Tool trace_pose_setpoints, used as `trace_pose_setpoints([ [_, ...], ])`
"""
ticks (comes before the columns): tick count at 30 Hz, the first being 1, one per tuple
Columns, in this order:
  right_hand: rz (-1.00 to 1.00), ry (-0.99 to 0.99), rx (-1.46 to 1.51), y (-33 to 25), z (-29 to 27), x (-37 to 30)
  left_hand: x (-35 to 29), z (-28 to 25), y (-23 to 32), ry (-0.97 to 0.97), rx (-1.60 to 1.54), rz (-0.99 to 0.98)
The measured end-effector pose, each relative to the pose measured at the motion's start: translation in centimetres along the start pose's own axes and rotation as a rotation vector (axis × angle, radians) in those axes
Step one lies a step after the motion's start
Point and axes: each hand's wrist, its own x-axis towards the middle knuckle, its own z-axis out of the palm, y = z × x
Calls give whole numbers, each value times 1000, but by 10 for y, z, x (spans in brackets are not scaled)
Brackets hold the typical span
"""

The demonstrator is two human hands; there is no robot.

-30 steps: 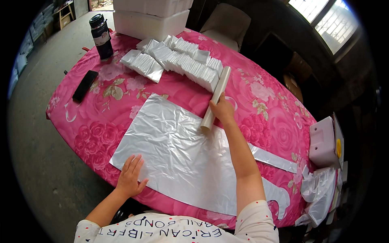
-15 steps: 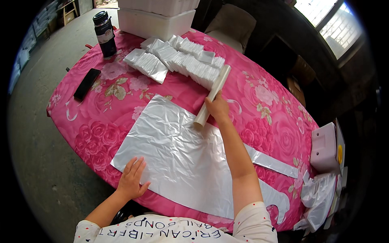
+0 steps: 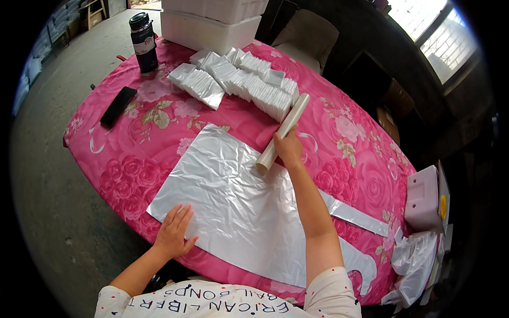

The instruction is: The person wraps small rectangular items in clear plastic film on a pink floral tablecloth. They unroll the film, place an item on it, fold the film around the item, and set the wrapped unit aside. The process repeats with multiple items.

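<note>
A large silvery-white plastic bag (image 3: 228, 191) with two long handle strips lies flat and wrinkled across the near part of the table. My left hand (image 3: 176, 232) rests on its near-left edge, palm down and fingers stretched out. In my right hand (image 3: 288, 146) is a pale beige tube (image 3: 291, 119), gripped around its middle. The tube points away from me at a slant, its near end over the bag's far edge. Its far end is beside a pile of folded white plastic bags (image 3: 249, 82). My right forearm hides part of the bag.
A pink flowered cloth (image 3: 132, 153) covers the table. Toward the far left are a black phone (image 3: 117, 106) and a dark flask (image 3: 143, 45). White foam boxes (image 3: 207, 32) are stacked at the back. At right are a pale box (image 3: 422, 196) and loose plastic bags (image 3: 413, 257).
The view has shifted slightly. My right hand and the tube have moved a little nearer and to the right. My left hand stays flat on the bag.
</note>
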Motion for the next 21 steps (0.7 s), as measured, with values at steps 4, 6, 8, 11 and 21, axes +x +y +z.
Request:
trace_pose_setpoints([
  [4,11,-4,-2,2,-2,-3,1,0,1,-3,-1,-3],
  [6,11,-1,3,1,-3,-5,0,0,1,-2,1,-5],
  [8,10,1,16,1,-5,-7,0,0,1,-1,4,-5],
  [11,13,24,80,6,-4,-11,0,0,1,3,6,-2],
  [21,-111,4,285,68,-49,-87,-3,3,2,66,-31,13],
])
